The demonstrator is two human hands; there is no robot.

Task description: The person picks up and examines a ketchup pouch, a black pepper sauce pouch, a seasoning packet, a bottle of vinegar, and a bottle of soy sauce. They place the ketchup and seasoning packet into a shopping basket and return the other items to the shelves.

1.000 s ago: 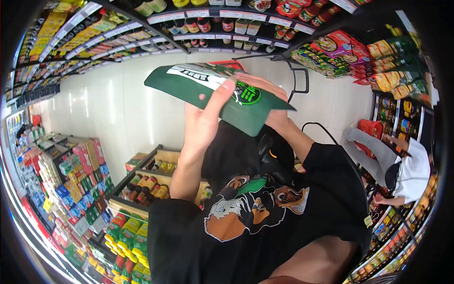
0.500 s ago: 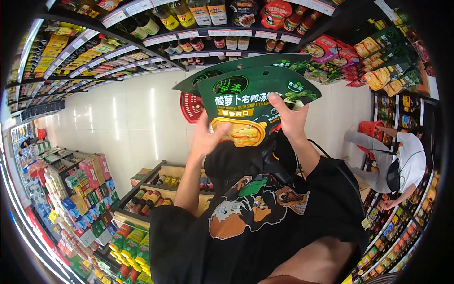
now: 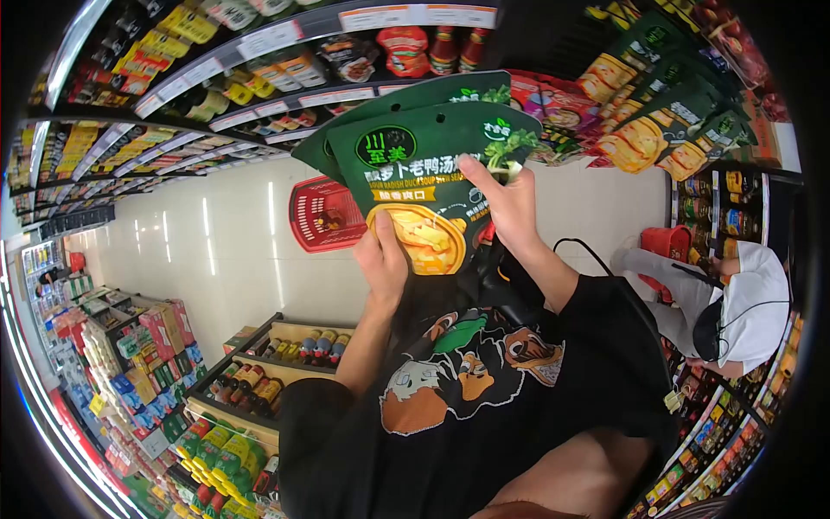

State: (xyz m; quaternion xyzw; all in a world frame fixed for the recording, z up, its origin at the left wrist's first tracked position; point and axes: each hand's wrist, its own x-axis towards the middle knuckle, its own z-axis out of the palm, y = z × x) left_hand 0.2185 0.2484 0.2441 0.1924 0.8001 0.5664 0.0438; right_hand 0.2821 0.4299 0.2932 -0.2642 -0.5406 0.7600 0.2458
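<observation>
Two green food packets overlap in front of me; the front packet (image 3: 346,143) shows yellow soup in a bowl, and the other is mostly hidden behind it. My left hand (image 3: 381,259) is closed on the lower left edge of the packets, thumb on the front. On their right side my right hand (image 3: 507,203) grips them, its thumb across the printed front. Below and behind the packets, a red basket (image 3: 303,216) with something dark inside shows on the left.
Shelves of bottles and jars (image 3: 259,78) curve across the top left. More green packets (image 3: 644,130) hang at the upper right. A person in a white top (image 3: 754,303) is at the right, near another red basket (image 3: 666,245). A bottle display (image 3: 251,385) stands lower left.
The packets and both my hands have shifted left in view. More of the red basket shows behind them. The person at the right has bent or turned, and the shelves have shifted.
</observation>
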